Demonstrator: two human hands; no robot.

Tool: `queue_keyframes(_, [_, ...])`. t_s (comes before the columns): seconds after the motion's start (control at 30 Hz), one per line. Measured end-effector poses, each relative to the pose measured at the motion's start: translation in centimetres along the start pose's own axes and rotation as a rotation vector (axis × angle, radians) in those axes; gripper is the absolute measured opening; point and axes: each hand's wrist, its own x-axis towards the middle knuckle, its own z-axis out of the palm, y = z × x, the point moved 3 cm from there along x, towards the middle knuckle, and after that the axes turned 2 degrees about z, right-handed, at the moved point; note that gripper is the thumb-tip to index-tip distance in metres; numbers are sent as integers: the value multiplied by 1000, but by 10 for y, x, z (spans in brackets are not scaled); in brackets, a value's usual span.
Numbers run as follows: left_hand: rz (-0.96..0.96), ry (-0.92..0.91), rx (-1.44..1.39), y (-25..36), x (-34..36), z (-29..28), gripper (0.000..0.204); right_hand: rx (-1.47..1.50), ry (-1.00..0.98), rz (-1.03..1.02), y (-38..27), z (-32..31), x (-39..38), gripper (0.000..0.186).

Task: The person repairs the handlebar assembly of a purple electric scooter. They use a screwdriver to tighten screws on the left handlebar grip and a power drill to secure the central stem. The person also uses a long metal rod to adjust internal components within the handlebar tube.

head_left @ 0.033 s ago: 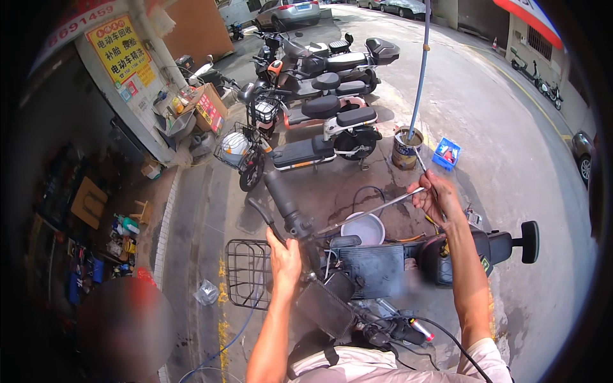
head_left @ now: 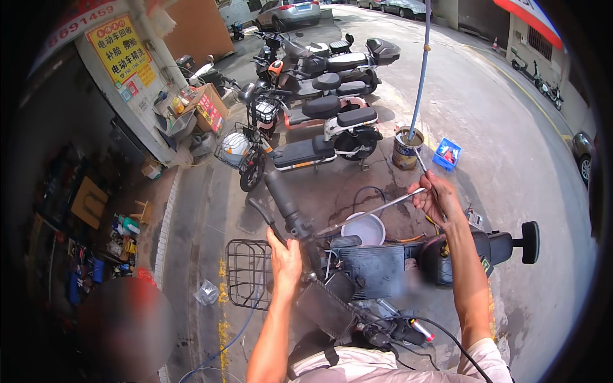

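In front of me stands a black electric scooter [head_left: 371, 271], its seat toward the right. My left hand [head_left: 285, 263] is closed around the handlebar's base, beside the black brake lever [head_left: 262, 214] and the handlebar grip [head_left: 281, 195]. Held up over the scooter's far side, my right hand [head_left: 436, 198] is closed on a metal tool with a long thin shaft [head_left: 377, 210]. The shaft slants down to the handlebar stem, where its tip is hard to make out. A second thin metal piece sticks up past the fingers; whether it belongs to the same tool I cannot tell.
Beyond the scooter sit a white basin [head_left: 363, 229], a bucket [head_left: 407, 150] with a blue pole, and a blue crate [head_left: 447, 154]. Several parked scooters [head_left: 305, 151] line the far side. A wire basket [head_left: 248, 274] is at the left; a blurred person [head_left: 128, 329] is lower left.
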Motion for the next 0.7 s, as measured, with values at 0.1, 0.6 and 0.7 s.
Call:
queue_keyframes(0.1, [-52,-59,-22,9,-2,-1,75,34,12,29,5,-5,3,38])
queue_keyframes(0.6, [-69,-59,-41,6,-1,-4,74,328,-13,150,27,-29,25,39])
queue_keyframes(0.7, [-98,-62,-20,7,-2,-2,75,347,-11,160,34,-39,24,40])
